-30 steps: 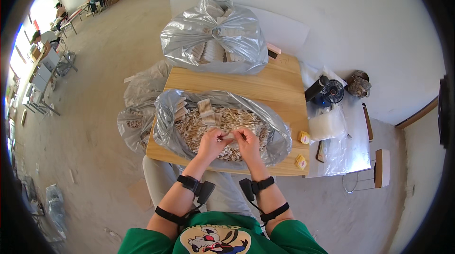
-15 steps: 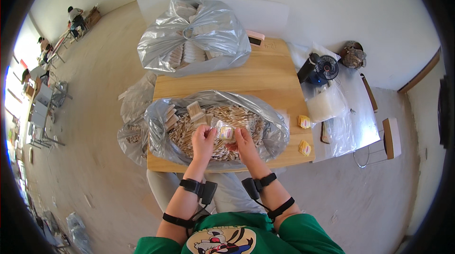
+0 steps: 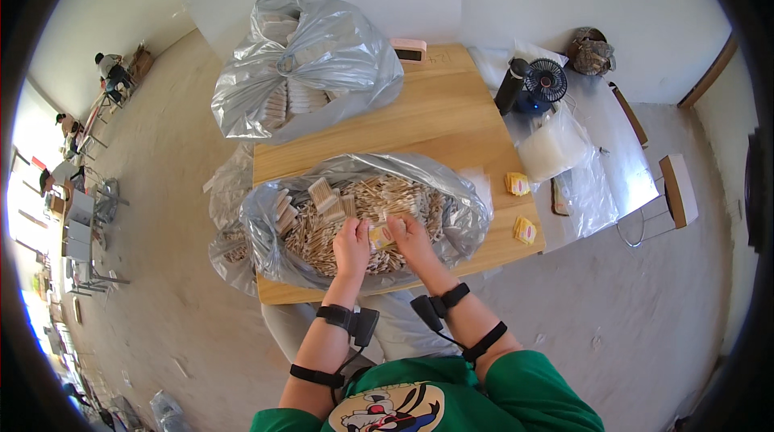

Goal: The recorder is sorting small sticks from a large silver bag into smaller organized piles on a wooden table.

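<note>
Between my two hands is a small packet with a yellow and white label [image 3: 380, 237], held over the open silver plastic bag [image 3: 260, 226]. My left hand [image 3: 352, 250] is closed on the packet's left end. The fingers of my right hand [image 3: 412, 242] pinch its right end, covering part of it. Whatever is inside the packet is hidden. Below the hands, loose cotton swabs [image 3: 318, 240] fill the bag. Neat bundles of swabs [image 3: 324, 196] lie on the heap, just beyond my left hand.
A second silver bag [image 3: 339, 53] with swab bundles stands at the table's back left. Yellow label stacks [image 3: 517, 183] lie on the wooden table's [image 3: 419, 125] right side. A metal side table [image 3: 625, 182] bears a black fan [image 3: 546, 81], a bottle [image 3: 511, 87] and clear plastic bags [image 3: 556, 141].
The whole view has turned slightly. My hands still hold the packet; its label has tilted, and my right fingers now cover more of its right end.
</note>
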Demonstrator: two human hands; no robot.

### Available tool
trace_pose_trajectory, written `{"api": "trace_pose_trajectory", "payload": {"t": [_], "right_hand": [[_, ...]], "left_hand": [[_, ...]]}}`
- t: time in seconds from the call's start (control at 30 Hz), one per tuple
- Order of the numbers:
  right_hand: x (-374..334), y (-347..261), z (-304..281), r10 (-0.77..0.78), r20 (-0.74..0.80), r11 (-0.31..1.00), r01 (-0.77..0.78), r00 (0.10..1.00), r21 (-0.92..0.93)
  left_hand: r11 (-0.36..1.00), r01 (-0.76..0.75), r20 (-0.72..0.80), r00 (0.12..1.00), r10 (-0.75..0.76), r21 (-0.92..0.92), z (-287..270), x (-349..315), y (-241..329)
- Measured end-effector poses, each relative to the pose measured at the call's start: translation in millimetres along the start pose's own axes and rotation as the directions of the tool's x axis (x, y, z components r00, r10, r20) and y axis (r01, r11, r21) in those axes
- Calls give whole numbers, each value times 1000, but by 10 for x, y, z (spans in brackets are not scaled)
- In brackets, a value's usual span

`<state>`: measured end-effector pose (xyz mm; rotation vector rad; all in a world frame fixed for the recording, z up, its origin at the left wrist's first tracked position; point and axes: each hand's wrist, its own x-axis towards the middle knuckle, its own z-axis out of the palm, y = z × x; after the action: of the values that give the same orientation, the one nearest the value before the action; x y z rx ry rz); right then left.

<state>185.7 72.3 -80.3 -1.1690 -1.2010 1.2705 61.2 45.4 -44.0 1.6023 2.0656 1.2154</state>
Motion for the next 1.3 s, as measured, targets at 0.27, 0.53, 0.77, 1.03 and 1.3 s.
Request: {"api": "trace_pose_trajectory", "payload": {"t": [0.27,0.53,0.77,1.03,1.3], "right_hand": [[171,-143,-245,-103,-222,956,35,970,-291],[522,-116,-585,-435,-111,673,240,894,-699],[168,-438,-402,-272,29,822,248,962,-513],[231,-630,-202,-153,240,579,284,959,-764],[428,-455,11,-220,318,412,383,922,-827]], "left_hand": [[944,231,-49,967,-249,-236,-17,77,-48],[981,171,-88,980,-179,-88,-184,256,-218],[994,16,-25,1000,-19,-110,-304,402,264],[993,-107,-93,989,111,50,-529,512,282],[1000,31,-163,986,-29,8,-767,399,24]]}}
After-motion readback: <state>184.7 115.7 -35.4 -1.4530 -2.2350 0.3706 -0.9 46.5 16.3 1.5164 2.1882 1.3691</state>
